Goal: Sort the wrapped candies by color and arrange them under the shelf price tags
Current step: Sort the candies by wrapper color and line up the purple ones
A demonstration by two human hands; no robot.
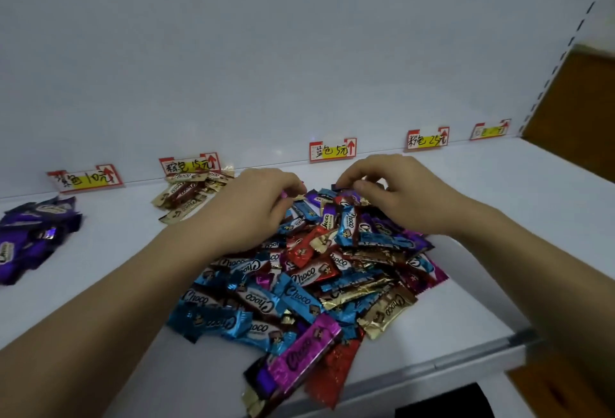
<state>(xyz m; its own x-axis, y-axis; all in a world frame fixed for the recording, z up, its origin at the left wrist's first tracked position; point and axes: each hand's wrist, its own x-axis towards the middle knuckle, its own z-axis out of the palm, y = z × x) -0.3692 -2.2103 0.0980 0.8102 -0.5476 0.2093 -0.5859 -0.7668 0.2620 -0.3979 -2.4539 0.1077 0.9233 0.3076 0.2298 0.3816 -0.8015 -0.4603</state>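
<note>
Foil candy pile (316,284) | left hand (263,206) atop, grip unclear | right hand (399,193) pinches dark candy (340,187)

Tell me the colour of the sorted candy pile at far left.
Purple. The candy pile shows best in the head view.

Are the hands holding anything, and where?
The right hand pinches a dark candy by its end; whether the left hand holds one cannot be told.

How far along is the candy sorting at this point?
Done: a pile of purple-wrapped candies and a pile of gold-wrapped candies lie by the two leftmost price tags. In hand: right hand pinches a dark-wrapped candy atop the mixed heap of foil candies; left hand reaches in. Left: that heap, all colours.
</note>
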